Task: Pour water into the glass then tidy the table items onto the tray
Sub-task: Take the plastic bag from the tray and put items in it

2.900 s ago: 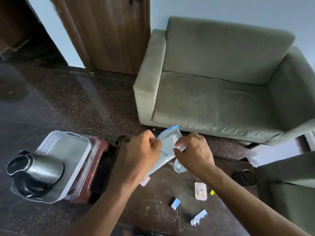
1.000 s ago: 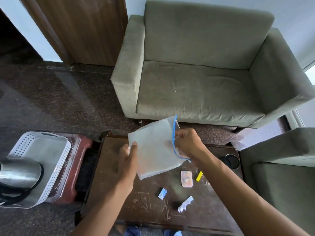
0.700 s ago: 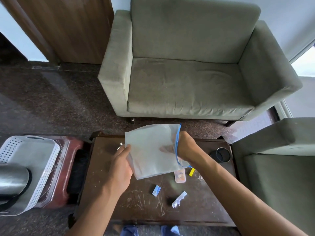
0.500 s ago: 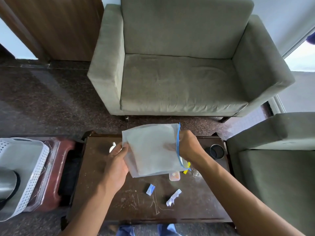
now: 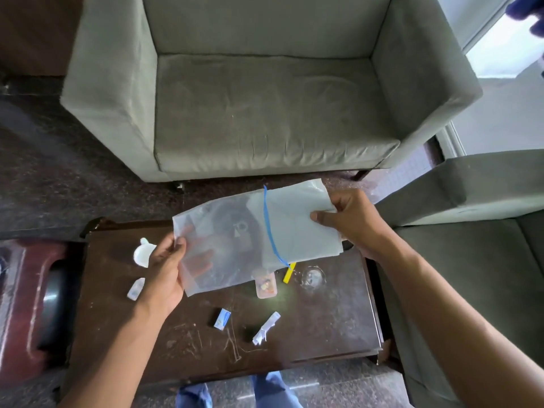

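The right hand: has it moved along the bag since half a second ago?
Yes. The right hand was at the bag's blue zip line; now it grips the edge well to the right of that line.

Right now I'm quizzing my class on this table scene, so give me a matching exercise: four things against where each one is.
Things:
1 plastic bag
2 yellow strip
3 white funnel
4 crumpled paper

Places:
A near front edge of table
B held in both hands
C left of left hand
D beside pill case

Pairs: 1-B, 2-D, 3-C, 4-A
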